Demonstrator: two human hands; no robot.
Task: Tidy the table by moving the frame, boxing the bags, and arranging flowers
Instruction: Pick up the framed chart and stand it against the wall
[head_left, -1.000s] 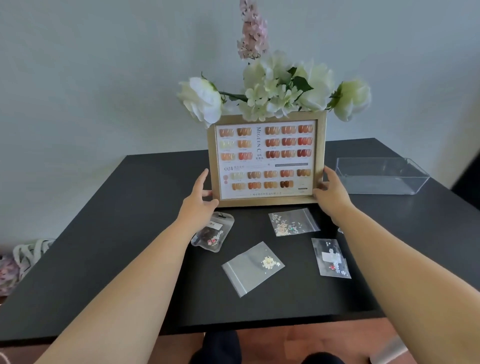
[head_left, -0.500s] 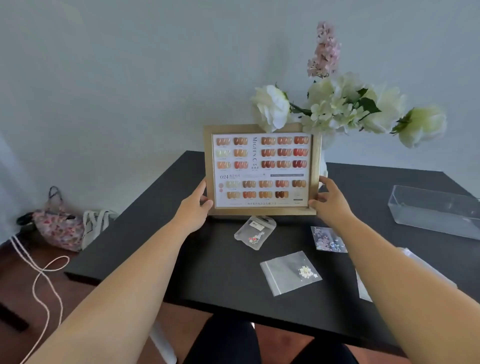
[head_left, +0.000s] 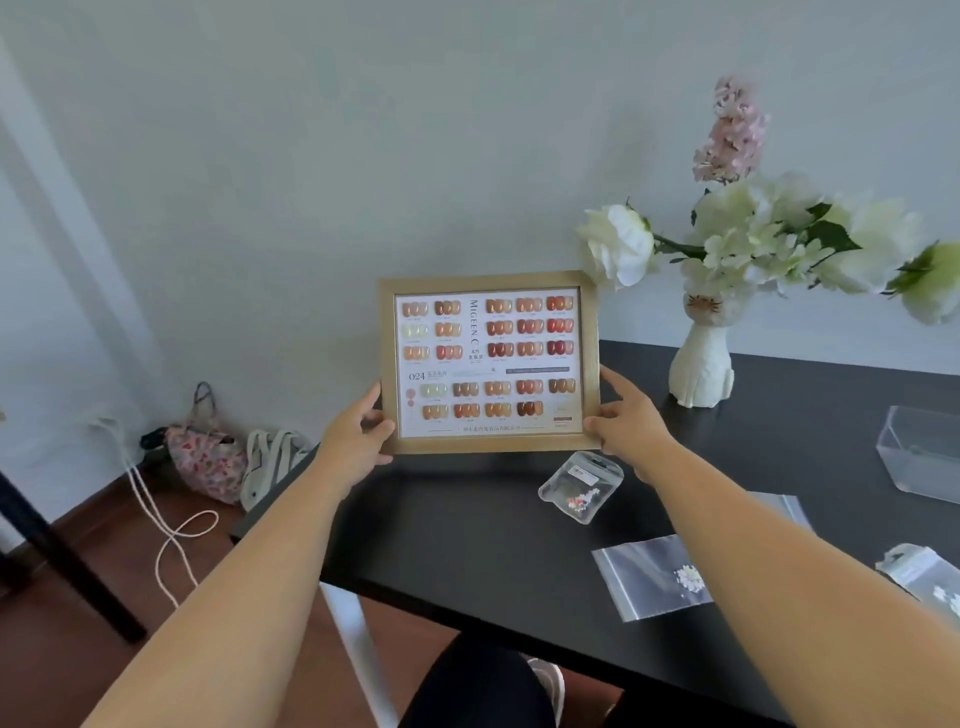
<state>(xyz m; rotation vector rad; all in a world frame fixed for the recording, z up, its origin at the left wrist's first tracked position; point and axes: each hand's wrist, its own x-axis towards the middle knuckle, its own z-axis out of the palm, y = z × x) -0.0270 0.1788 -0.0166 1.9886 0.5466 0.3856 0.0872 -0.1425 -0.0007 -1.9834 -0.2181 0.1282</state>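
A wooden frame (head_left: 488, 361) showing a nail-colour chart is held upright above the left end of the black table (head_left: 467, 530). My left hand (head_left: 356, 441) grips its lower left edge and my right hand (head_left: 631, 423) grips its lower right edge. White and pink flowers (head_left: 753, 228) stand in a white cat-shaped vase (head_left: 701, 369) at the back. Small clear bags lie on the table: a pouch (head_left: 582, 486) below the frame, a flat bag (head_left: 649, 574) with a white flower, and another bag (head_left: 924, 574) at the right edge. A clear plastic box (head_left: 919, 452) sits at the right.
On the wooden floor at the left lie a floral bag (head_left: 208, 457), a white tote (head_left: 270, 460) and a white cord (head_left: 171, 535). A dark post (head_left: 62, 556) slants at the far left. A pale wall stands close behind the table.
Both hands have carried the frame to the left, away from the vase, which now shows in full. The view has swung left, so the bags and box sit further right.
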